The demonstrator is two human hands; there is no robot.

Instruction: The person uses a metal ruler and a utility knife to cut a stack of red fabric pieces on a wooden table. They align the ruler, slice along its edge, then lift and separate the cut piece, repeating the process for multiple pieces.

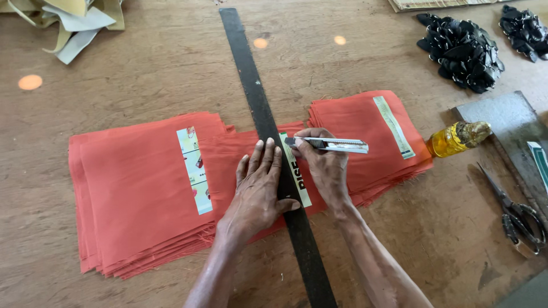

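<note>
at the upper left of the frame a heap of pale fabric strips (pixel 74 23) lies on my wooden table (pixel 142 80). below it, at centre left, sits a stack of orange cloth sheets (pixel 131 194) with a narrow printed label strip (pixel 194 170) on top. my left hand (pixel 258 191) lies flat and open, fingers spread, pressing down on the cloth and on the long dark metal ruler (pixel 260 114), which runs from the top centre of the frame down to the bottom edge, slightly slanted. just right of the ruler a second label strip (pixel 299 177) lies against its edge. my right hand (pixel 322 168) is clenched around a silver utility knife (pixel 337 145), held near the ruler with its body pointing right. further right is another orange stack (pixel 371 142) bearing a third label strip (pixel 394 126). at the right sit a small yellow bottle (pixel 456 138) on its side, a grey slab (pixel 514 131), scissors (pixel 516 211), and two piles of black pieces (pixel 462 51) at the upper right.
</note>
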